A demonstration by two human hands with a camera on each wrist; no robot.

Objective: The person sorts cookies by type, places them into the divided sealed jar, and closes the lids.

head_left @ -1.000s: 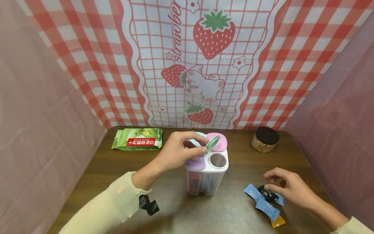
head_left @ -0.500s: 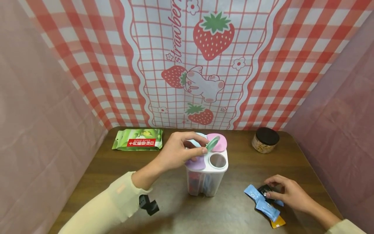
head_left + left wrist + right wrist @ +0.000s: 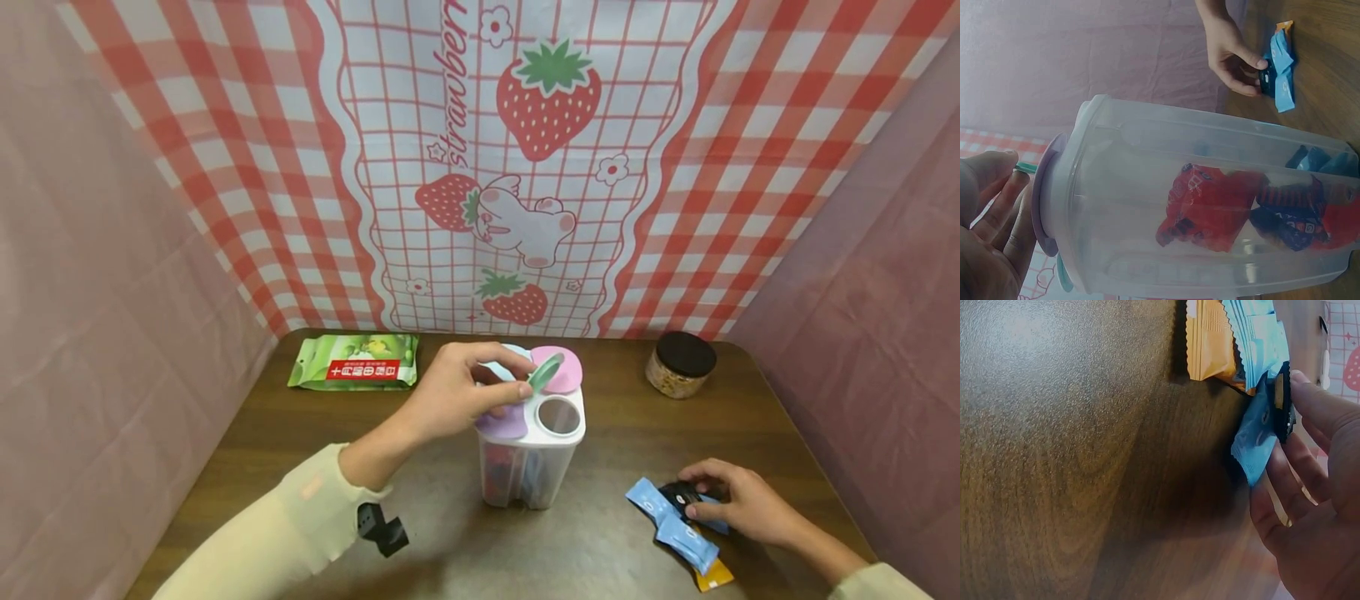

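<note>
My left hand (image 3: 450,392) pinches the raised green lid (image 3: 547,373) between thumb and fingers. That lid belongs to a clear storage container (image 3: 555,483) with a white top, and beneath it is a round uncovered opening. The container's purple lid (image 3: 504,422) and pink lid (image 3: 561,369) lie down. Red and dark blue packets (image 3: 1210,206) show through its wall in the left wrist view. At the right, my right hand (image 3: 750,504) pinches a small black packet (image 3: 1283,406) between thumb and fingers. It lies among blue packets (image 3: 686,543) and an orange packet (image 3: 715,575).
A green bag (image 3: 356,362) lies at the back left of the wooden table (image 3: 615,433). A jar with a black lid (image 3: 681,364) stands at the back right. Cloth walls enclose the back and both sides.
My right hand has come down onto the black packet, and its thumb and fingers have closed on it. The left hand keeps the green lid raised as before.
</note>
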